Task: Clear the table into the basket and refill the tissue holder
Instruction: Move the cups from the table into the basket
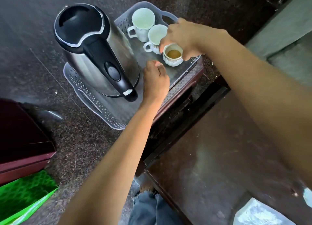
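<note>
Grey perforated plastic is carrying everything here — the basket (181, 79) is sitting on a dark stool beside the table (228, 157), with the steel kettle (94, 56) standing in its left part. Your right hand (181, 37) is gripping the rim of a small cup (173, 55) with brown liquid in it, fingers closed around the top, low over the basket's right side. Two empty white mugs (142, 24) are standing just behind it, touching each other. Your left hand (156, 79) is curling into a loose fist beside the kettle's handle — holding nothing I can see.
</note>
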Motion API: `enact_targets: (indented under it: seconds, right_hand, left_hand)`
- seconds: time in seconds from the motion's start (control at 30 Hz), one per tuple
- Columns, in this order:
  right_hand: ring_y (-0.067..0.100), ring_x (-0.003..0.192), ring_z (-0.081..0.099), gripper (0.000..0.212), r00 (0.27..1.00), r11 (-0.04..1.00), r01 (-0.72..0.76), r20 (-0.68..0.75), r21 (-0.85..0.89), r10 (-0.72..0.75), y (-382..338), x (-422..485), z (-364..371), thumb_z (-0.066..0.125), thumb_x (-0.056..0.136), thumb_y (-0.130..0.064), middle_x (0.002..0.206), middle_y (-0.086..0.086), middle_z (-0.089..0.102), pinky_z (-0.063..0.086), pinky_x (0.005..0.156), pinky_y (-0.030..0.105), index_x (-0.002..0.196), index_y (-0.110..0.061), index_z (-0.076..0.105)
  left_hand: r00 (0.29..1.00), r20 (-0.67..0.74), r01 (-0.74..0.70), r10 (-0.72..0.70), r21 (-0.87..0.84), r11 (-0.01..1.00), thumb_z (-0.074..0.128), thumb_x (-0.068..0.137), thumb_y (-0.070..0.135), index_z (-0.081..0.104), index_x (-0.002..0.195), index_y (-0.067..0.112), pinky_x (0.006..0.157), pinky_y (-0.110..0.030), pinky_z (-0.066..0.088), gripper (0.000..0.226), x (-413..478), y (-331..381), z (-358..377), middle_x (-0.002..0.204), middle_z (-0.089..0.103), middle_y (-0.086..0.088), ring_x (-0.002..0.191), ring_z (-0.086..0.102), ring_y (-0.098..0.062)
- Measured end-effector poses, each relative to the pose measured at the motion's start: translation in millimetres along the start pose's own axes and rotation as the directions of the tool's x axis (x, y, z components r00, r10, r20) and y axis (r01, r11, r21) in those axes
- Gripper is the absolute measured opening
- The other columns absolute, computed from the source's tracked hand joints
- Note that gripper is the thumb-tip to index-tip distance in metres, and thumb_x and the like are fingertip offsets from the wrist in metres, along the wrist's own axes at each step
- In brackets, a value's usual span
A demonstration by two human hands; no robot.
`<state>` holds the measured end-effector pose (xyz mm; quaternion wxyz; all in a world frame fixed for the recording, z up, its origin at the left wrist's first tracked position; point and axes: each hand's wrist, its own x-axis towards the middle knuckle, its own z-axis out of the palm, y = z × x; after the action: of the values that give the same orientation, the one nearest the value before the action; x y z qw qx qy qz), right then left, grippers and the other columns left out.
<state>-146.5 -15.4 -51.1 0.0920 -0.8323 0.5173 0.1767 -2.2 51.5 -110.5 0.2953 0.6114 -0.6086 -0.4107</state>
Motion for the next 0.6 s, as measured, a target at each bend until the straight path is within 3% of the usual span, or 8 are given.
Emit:
enact_targets:
  seconds: [0.07,0.2,0.37,0.5,0.6]
  right_hand:
    - [0.039,0.105,0.043,0.07,1.0,0.999,-0.008,-0.018,-0.043,0.007,0,-5,0,0.073,0.071,-0.006,0.109,0.014,0.051,0.046,0.088,0.051,0.126,-0.041,0.049]
    - [0.038,0.105,0.042,0.064,0.998,0.997,-0.014,-0.062,-0.074,0.009,1,-10,10,0.064,0.079,-0.001,0.106,0.015,0.052,0.044,0.089,0.049,0.13,-0.037,0.048]
    - [0.039,0.109,0.04,0.074,0.995,0.996,-0.088,-0.054,0.021,0.089,2,-8,20,0.059,0.078,0.008,0.116,0.014,0.055,0.041,0.094,0.048,0.135,-0.038,0.043]
    - [0.039,0.118,0.037,0.08,0.988,0.985,-0.135,-0.064,0.112,0.142,-4,-16,22,0.057,0.079,0.01,0.128,0.014,0.051,0.038,0.1,0.05,0.142,-0.035,0.037]
    - [0.039,0.124,0.035,0.08,0.953,0.961,-0.215,-0.178,0.173,0.245,-11,-42,14,0.06,0.082,0.003,0.141,0.01,0.043,0.034,0.103,0.051,0.146,-0.034,0.031]
  left_hand:
    - [1.0,0.006,0.0,0.0,0.006,1.0,0.037,0.099,0.012,0.049,0.111,0.0,0.072,-0.017,0.03,0.021,0,0,2,0.107,0.057,-0.012,0.096,0.05,-0.018]
    - [1.0,0.024,-0.016,0.015,0.022,1.0,0.037,0.099,0.01,0.05,0.109,-0.002,0.069,-0.015,0.03,0.02,0,2,4,0.101,0.053,-0.009,0.092,0.048,-0.016]
    - [0.999,0.023,-0.025,0.024,0.036,0.999,0.035,0.099,0.01,0.05,0.112,-0.001,0.07,-0.015,0.027,0.022,-2,7,5,0.104,0.051,-0.005,0.095,0.045,-0.015]
    - [0.999,0.029,-0.028,0.026,0.05,0.998,0.034,0.099,0.011,0.049,0.115,-0.001,0.072,-0.014,0.026,0.025,-7,12,6,0.119,0.055,-0.013,0.106,0.048,-0.018]
    - [0.996,0.019,-0.086,0.084,0.074,0.994,0.032,0.101,0.014,0.049,0.112,0.002,0.071,-0.017,0.027,0.024,-11,22,1,0.116,0.056,-0.013,0.102,0.047,-0.018]
